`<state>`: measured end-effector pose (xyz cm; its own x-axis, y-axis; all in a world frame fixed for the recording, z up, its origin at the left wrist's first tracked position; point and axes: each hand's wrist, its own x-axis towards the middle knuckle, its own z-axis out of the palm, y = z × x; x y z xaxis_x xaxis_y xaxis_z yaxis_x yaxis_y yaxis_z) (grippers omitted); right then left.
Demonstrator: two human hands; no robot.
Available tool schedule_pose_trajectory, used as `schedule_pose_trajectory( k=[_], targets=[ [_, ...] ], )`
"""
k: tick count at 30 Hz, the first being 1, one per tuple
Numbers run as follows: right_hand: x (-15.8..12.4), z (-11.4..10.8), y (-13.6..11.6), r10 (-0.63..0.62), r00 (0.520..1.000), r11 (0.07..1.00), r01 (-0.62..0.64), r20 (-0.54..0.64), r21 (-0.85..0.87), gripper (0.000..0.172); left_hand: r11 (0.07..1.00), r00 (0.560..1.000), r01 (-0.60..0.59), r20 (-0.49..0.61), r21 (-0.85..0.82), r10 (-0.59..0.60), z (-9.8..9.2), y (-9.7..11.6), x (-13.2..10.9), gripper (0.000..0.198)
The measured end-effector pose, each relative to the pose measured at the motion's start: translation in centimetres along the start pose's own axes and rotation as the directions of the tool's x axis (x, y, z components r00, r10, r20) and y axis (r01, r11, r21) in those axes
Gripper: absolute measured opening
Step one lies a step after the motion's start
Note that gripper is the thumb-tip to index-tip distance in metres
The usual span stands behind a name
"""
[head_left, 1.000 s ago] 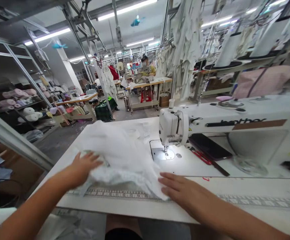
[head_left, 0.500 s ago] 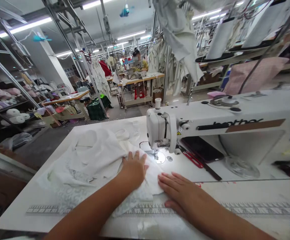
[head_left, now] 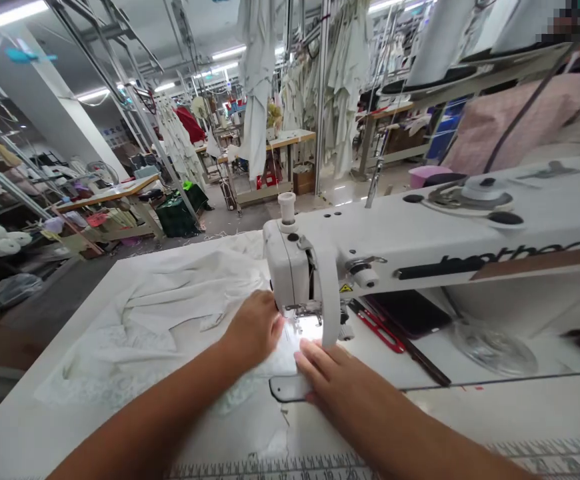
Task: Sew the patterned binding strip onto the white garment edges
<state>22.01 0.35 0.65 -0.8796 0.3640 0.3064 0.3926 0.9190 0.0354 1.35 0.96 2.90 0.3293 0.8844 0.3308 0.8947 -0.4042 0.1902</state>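
Observation:
A white garment (head_left: pixel 170 300) with pale patterned parts lies spread on the left of the sewing machine (head_left: pixel 290 267). My left hand (head_left: pixel 253 327) is at the left of the needle area, its fingers curled on the fabric and their tips partly hidden. Close to the lit presser foot, my right hand (head_left: pixel 330 370) reaches forward with fingers stretched out and lying low over the fabric. Beneath this hand shows the rounded end of a metal slide plate (head_left: pixel 286 388). The machine head hides part of the cloth at the needle.
Right of the needle, under the machine arm, lie red-handled snips (head_left: pixel 380 330), a dark stick-like tool (head_left: pixel 425 360) and a black phone (head_left: pixel 410 312). A printed ruler strip (head_left: pixel 270 467) runs along the front edge. Garments (head_left: pixel 347 80) hang behind.
Both hands have moved in to the needle area. The left fingers, spread flat before, are now curled. The garment has shifted, baring the slide plate, and the view has come nearer the machine.

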Motion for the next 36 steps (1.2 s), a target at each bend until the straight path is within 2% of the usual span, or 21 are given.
schedule_pose_trajectory(
  k=[2, 4, 5, 7, 10, 14, 19, 23, 26, 36],
  targets=[
    [-0.1, 0.2, 0.0, -0.013, 1.000, 0.999, 0.014, 0.027, -0.037, 0.034, 0.983, 0.982, -0.174, 0.069, -0.066, 0.178, -0.7, 0.9, -2.9, 0.019],
    [-0.4, 0.5, 0.2, -0.026, 0.999, 0.997, 0.028, 0.038, -0.068, 0.035, 0.958, 0.953, -0.274, 0.111, -0.084, 0.282, -1.5, 2.0, -5.5, 0.031],
    [-0.5, 0.6, 0.3, -0.029, 0.999, 0.996, 0.032, 0.036, -0.087, 0.035, 0.961, 0.952, -0.271, 0.128, -0.062, 0.277, -1.9, 2.5, -6.4, 0.037],
    [-0.4, 0.5, 0.2, -0.031, 0.999, 0.991, 0.034, 0.020, -0.128, 0.035, 0.982, 0.968, -0.189, 0.173, 0.018, 0.183, -2.5, 3.4, -7.1, 0.037],
    [-0.2, 0.1, -0.1, -0.030, 0.999, 0.991, 0.026, -0.028, -0.130, 0.037, 0.990, 0.973, -0.115, 0.210, 0.088, 0.094, -2.5, 4.3, -5.7, 0.019],
    [-0.9, 0.4, -0.7, 0.017, 0.998, 0.995, -0.023, -0.064, -0.100, 0.047, 0.993, 0.985, -0.113, 0.135, 0.034, 0.107, -0.7, 4.4, -3.7, 0.018],
    [-1.7, 1.0, -0.3, 0.055, 0.996, 0.997, -0.059, -0.072, -0.059, 0.049, 0.986, 0.987, -0.155, 0.060, 0.056, 0.151, 1.2, 3.2, -3.9, 0.019],
    [-0.2, 0.4, 0.5, 0.065, 0.998, 0.997, -0.066, -0.023, -0.038, 0.040, 0.984, 0.987, -0.150, 0.071, 0.097, 0.143, 1.6, 2.3, -3.2, 0.020],
    [0.7, 0.0, 0.7, 0.068, 0.997, 0.997, -0.069, -0.023, -0.041, 0.031, 0.983, 0.986, -0.163, 0.035, 0.088, 0.160, 1.7, 1.9, -2.7, 0.020],
    [1.6, -1.1, 1.0, 0.071, 0.993, 0.997, -0.070, -0.092, 0.019, 0.033, 0.993, 0.991, -0.117, 0.065, 0.031, 0.115, 2.6, 2.0, -3.0, 0.019]
  ],
)
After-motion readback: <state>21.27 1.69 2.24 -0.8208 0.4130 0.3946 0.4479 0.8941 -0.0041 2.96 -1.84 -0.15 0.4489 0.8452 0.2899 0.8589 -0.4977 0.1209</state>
